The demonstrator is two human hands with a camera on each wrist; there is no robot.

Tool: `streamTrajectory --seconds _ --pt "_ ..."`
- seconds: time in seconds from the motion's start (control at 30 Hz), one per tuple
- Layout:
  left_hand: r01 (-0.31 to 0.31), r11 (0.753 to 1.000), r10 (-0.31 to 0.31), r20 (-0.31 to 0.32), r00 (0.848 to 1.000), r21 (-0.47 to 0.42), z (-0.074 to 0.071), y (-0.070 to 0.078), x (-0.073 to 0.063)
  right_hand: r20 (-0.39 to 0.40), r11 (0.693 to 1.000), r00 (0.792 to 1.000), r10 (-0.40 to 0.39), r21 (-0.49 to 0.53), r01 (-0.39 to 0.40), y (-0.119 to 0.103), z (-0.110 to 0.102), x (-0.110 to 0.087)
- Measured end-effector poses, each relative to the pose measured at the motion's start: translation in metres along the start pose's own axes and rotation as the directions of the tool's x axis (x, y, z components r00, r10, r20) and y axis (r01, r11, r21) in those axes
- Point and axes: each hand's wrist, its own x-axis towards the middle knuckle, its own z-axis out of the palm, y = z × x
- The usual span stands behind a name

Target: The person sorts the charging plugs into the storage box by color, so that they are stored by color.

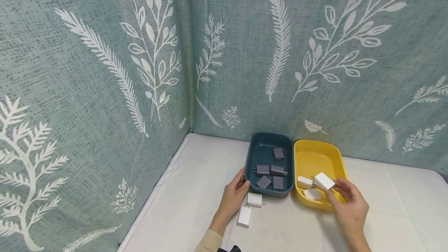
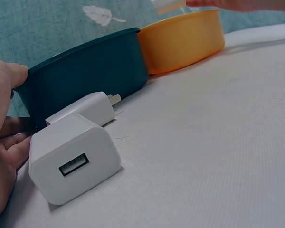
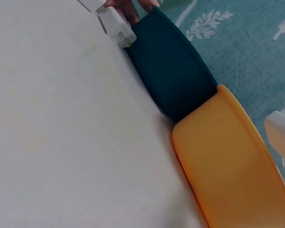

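Note:
My right hand [image 1: 351,201] pinches a white USB charger [image 1: 324,181] between thumb and fingers over the yellow bin [image 1: 316,147]. Inside that bin, near its front, lie two more white pieces, one a charger [image 1: 304,182] with metal prongs. At the front left corner of the dark blue bin [image 1: 269,139], my left hand [image 1: 235,191] holds on, thumb at the rim [image 2: 19,73] and fingers lower along the side. Several dark purple chargers [image 1: 263,170] lie in the blue bin. Beside my left hand, two white chargers [image 1: 254,200] rest on the table, the closer one [image 2: 76,161] showing its USB port.
Both bins stand side by side at the back of a white-covered table [image 1: 280,228]. Right behind them hangs a green cloth [image 1: 238,49] with white leaf patterns, and it also closes off the left side.

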Motion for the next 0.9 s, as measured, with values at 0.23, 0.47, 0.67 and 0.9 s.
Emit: streamTrajectory --seconds 0.23,0.47,0.67,0.9 --pt "0.013 1.0 -0.013 -0.002 1.0 -0.001 -0.001 0.003 -0.001 -0.031 0.999 1.0 -0.002 -0.038 0.0 0.001 -0.004 0.007" --pt "0.008 1.0 -0.008 0.001 1.0 0.001 -0.002 0.003 -0.001 -0.06 0.996 0.996 0.059 -0.07 -0.063 0.003 -0.007 0.01" --pt "0.01 1.0 -0.01 0.003 1.0 0.008 -0.001 0.002 -0.001 -0.08 0.989 0.986 0.145 -0.029 -0.147 0.007 -0.008 0.015" --pt "0.01 1.0 -0.01 0.002 1.0 -0.002 -0.001 0.002 -0.001 -0.089 0.979 0.977 0.196 0.078 -0.189 0.008 -0.008 0.023"
